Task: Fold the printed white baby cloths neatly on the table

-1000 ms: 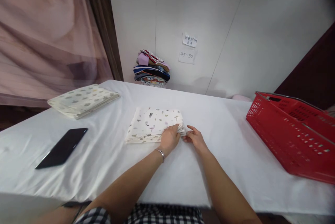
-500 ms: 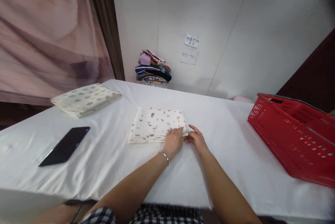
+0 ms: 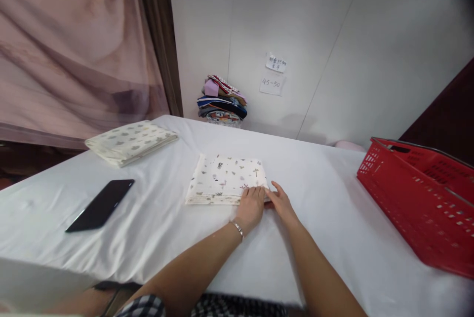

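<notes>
A folded white cloth with small prints [image 3: 226,178] lies in the middle of the white-covered table [image 3: 326,193]. My left hand [image 3: 252,207] rests on its near right corner, fingers bent over the edge and closed on the fabric. Beside it, my right hand [image 3: 282,203] touches the same corner from the right, fingers together, pinching the edge.
A second folded printed cloth [image 3: 129,141] lies at the far left. A black phone [image 3: 100,205] lies near the left front. A red plastic basket [image 3: 425,198] stands at the right. A stack of coloured fabrics [image 3: 222,103] sits against the wall behind the table.
Both hands slid slightly toward the near right corner of the cloth and flattened against it. The camera shifted a little to the left.
</notes>
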A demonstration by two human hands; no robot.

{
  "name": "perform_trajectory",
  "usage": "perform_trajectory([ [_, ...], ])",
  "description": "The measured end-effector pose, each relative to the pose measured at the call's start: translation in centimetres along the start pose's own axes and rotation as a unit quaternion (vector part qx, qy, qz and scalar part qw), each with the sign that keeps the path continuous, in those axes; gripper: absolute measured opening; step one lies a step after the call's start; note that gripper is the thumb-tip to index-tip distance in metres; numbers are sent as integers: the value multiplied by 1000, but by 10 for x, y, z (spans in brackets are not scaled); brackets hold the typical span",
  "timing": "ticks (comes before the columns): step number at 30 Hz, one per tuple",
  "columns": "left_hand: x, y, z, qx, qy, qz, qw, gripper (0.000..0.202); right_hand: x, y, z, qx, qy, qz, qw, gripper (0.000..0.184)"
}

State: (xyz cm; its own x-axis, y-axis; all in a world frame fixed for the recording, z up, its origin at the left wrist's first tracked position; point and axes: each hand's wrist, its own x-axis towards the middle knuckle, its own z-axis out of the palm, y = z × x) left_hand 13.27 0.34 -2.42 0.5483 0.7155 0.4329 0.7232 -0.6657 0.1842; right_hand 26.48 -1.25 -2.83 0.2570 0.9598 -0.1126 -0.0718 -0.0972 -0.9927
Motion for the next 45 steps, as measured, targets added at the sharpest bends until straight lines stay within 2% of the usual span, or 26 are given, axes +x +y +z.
perform_trajectory([
  [5, -4, -9, -19, -55, -25, 28, 998, 29, 3, 4, -3, -1, -6, 1, 1000, 69],
  [9, -9, -34, -43, -54, -57, 13, 997, 26, 2, 3, -6, -6, -8, 12, 1000, 69],
  [14, -29, -89, -69, 24, -50, -93, 994, 36, -1, 2, -6, -16, -2, 17, 1000, 71],
  [17, -51, -121, -78, 68, -38, -181, 980, 42, -3, 0, -6, -31, -5, 11, 999, 71],
  [19, -66, -134, -79, 64, -55, -230, 969, 49, -4, -1, -6, -49, -5, 12, 999, 71],
  [23, -82, -140, -76, 25, -77, -270, 960, 57, -4, 0, -8, -100, -7, 9, 995, 69],
  [29, -80, -137, -77, 4, -72, -272, 959, 53, -2, 7, -10, -194, 13, 6, 981, 67],
  [33, -69, -139, -87, 13, -58, -278, 959, 51, -7, 3, -11, -326, 45, -24, 944, 61],
  [37, -43, -141, -91, 41, -33, -246, 968, 49, -10, -21, 4, -455, 70, -146, 876, 58],
  [41, -20, -148, -75, 55, -53, -213, 974, 55, 0, -47, 45, -496, 6, -260, 828, 52],
  [43, -17, -154, -63, 56, -79, -218, 971, 59, 11, -51, 64, -525, -40, -273, 805, 52],
  [45, -19, -159, -53, 49, -102, -228, 967, 64, 23, -45, 75, -579, -82, -239, 775, 55],
])
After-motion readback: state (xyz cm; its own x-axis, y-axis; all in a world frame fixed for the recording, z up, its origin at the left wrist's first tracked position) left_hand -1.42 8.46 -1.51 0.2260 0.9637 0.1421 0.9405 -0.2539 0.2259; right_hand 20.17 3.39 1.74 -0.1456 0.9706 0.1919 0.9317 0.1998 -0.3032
